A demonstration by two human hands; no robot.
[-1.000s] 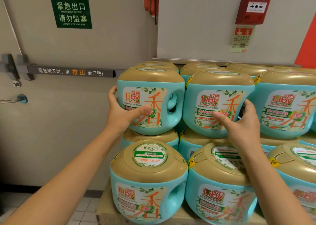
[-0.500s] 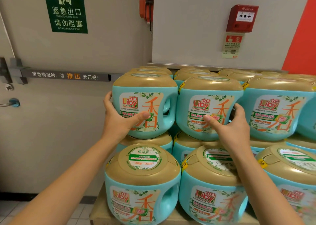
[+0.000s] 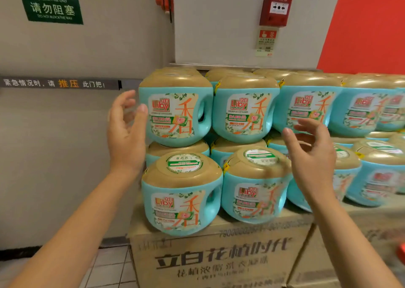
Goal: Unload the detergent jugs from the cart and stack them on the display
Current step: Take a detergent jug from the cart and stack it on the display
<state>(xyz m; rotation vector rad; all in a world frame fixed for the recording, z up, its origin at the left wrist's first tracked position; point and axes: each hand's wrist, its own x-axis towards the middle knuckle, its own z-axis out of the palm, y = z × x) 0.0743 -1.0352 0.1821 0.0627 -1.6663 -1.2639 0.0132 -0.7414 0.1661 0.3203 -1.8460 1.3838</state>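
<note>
The detergent jugs stand in a stepped display on printed cardboard cartons (image 3: 219,261). A front row sits on the carton tops, and the tiers behind rest on the flat gold lids of the jugs beneath them. The lids probably serve as ledges, and the labels all face outward, presumably so a shopper can read them. Both hands are empty and spread, with fingers loosely curved and clamped on nothing. The left hand (image 3: 126,130) hovers at 9 o'clock of the top corner jug (image 3: 176,112), just beside its left flank. Its thumb tip overlaps the jug's edge in this view, and through the blur I cannot tell whether it touches. The right hand (image 3: 311,154) is lower, at about 4 o'clock of the second top jug (image 3: 243,114) and in front of the lower rows. Its fingers reach toward 10 o'clock and, as far as can be seen, are apart from every jug. Between the hands those two top jugs sit side by side, handles at 3 o'clock, with the front corner jug (image 3: 182,193) at 6 o'clock below them. I judge that the hands bracket this pair because it sits at the exposed end of the stack, where a jug could most easily slip off, beside a door with a push bar (image 3: 59,83). The cart is not in view.
</note>
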